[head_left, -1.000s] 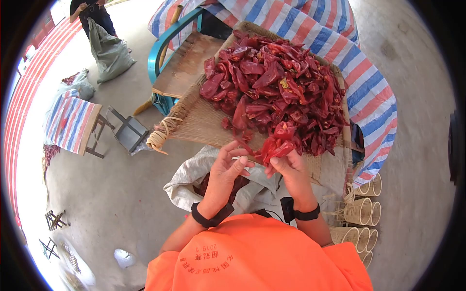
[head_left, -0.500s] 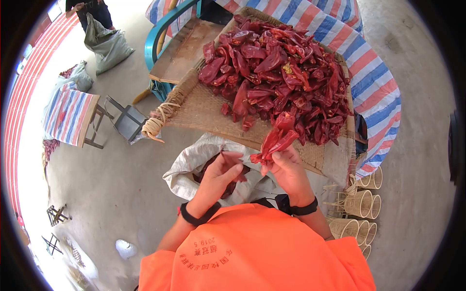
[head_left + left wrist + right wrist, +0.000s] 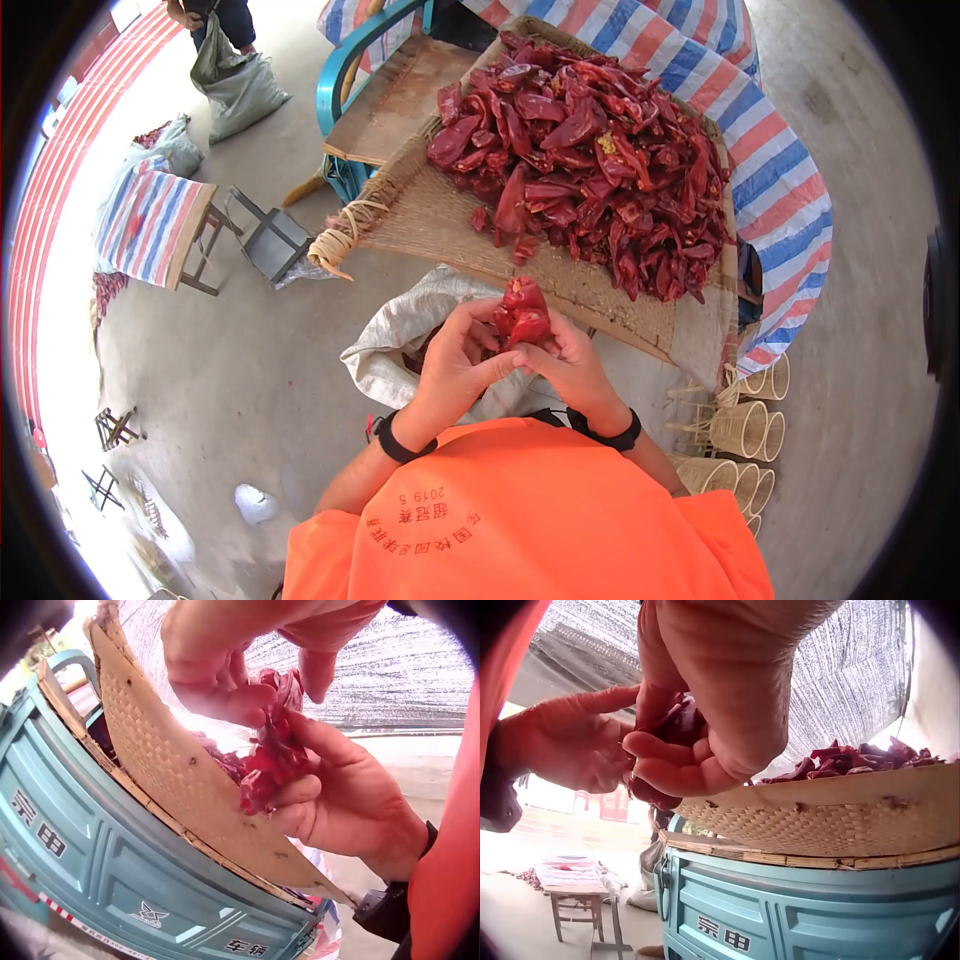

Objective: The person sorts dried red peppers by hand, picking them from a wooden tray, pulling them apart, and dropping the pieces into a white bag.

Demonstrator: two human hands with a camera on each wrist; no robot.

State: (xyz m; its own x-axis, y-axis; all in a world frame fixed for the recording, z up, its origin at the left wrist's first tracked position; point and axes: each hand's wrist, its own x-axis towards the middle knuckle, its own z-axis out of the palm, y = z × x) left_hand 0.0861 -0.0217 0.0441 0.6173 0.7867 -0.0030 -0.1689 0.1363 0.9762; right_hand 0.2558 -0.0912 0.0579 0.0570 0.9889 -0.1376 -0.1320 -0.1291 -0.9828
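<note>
In the head view, my right hand (image 3: 580, 375) grips a small bunch of wrinkled red peppers (image 3: 523, 312) over the near edge of a woven bamboo mat (image 3: 440, 235). My left hand (image 3: 455, 365) meets it from the other side, fingertips at the same bunch. The left wrist view has the left fingers (image 3: 251, 701) curled at the upper end of the peppers (image 3: 274, 750), while the right thumb and fingers pinch them lower down. From the right wrist, the left hand (image 3: 574, 742) appears partly behind the right hand (image 3: 712, 697). A big heap of red peppers (image 3: 590, 165) lies on the mat.
Below the hands stands an open white sack (image 3: 385, 350) with dark red peppers inside. The mat rests on a teal cart (image 3: 780, 900). Striped sheeting (image 3: 780, 200) hangs behind, baskets (image 3: 740, 430) stand at right, stools (image 3: 270, 240) at left. A person holds a green sack (image 3: 240, 90).
The right hand has brought the pepper bunch back from the heap, toward my body and leftward. The left hand has come up to it, and both hands now meet at the bunch.
</note>
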